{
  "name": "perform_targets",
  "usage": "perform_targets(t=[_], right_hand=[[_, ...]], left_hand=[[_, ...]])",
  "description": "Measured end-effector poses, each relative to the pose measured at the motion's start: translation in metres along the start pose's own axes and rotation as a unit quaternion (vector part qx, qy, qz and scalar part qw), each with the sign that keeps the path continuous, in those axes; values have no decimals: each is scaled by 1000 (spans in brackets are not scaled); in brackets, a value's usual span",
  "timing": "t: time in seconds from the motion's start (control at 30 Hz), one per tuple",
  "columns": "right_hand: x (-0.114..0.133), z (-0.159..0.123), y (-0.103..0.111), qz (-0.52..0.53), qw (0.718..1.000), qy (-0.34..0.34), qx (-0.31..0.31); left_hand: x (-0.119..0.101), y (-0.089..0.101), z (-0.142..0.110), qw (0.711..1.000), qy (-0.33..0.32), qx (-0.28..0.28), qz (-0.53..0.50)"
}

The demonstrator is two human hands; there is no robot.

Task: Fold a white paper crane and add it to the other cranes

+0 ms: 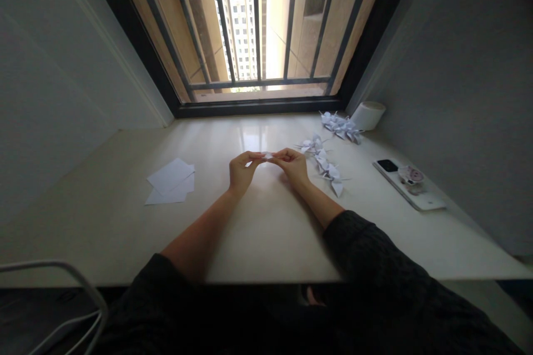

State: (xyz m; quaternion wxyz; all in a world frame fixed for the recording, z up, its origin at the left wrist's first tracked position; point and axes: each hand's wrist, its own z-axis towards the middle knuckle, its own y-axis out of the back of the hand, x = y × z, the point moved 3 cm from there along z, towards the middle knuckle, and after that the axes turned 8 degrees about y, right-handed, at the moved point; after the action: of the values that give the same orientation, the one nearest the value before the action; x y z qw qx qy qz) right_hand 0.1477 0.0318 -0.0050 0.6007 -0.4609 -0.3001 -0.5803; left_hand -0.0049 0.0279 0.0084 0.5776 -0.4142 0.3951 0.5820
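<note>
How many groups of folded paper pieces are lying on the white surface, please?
2. One group lies at the back, beside the white cylinder; the other group lies nearer, to the right of the right hand. Pieces overlap, so some may be hidden.

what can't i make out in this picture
All in the head view:
Shape of the small paper piece: mostly covered by fingers of the left hand and right hand.
Exact count of origami cranes: they overlap.
Number of paper sheets: upper ones cover lower.
Screen of the smartphone: lies face down.
White cable ends: cut off by picture edges.
</note>
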Motion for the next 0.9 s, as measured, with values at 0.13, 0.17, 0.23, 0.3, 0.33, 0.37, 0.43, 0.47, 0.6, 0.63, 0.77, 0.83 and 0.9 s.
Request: perform_targets(t=[0.13, 0.17, 0.23, 0.3, 0.33, 0.37, 0.43, 0.47, 0.6, 0.63, 0.77, 0.83, 0.9], right_hand=[[4, -1, -3, 23, 1000, -10, 13], [5, -2, -5, 27, 999, -15, 16], [6, -3, -7, 33, 999, -24, 16], [7, -4, -9, 42, 999, -29, 10], [7, -4, -9, 48, 998, -30, 7], [7, -4, -10, 54, 998, -32, 3], [7, -5, -11, 63, 997, -39, -5], [6, -5, -11, 65, 997, -42, -9], [4, -6, -11, 70, 996, -49, -17], [3, -5, -11, 72, 996, -49, -18], [1, -3, -8, 61, 997, -38, -10], [0, -2, -6, 38, 999, -24, -1], [2, -1, -3, -3, 1000, 3, 4]], left_hand=[[5, 0, 3, 998, 46, -2, -43], [5, 0, 3, 997, 55, -12, -45], [5, 0, 4, 996, 66, -30, -49], [3, 0, 3, 994, 73, -40, -64], [2, -1, 3, 994, 78, -40, -73], [1, -2, 2, 993, 82, -40, -79], [0, -2, 1, 991, 90, -42, -85], [-1, -2, 0, 991, 94, -42, -84], [1, -3, 0, 991, 97, -36, -80], [2, -3, 0, 991, 97, -35, -81], [4, -3, 1, 994, 88, -25, -60], [4, -3, 0, 996, 82, -9, -25], [5, -3, -1, 996, 84, 12, 31]])
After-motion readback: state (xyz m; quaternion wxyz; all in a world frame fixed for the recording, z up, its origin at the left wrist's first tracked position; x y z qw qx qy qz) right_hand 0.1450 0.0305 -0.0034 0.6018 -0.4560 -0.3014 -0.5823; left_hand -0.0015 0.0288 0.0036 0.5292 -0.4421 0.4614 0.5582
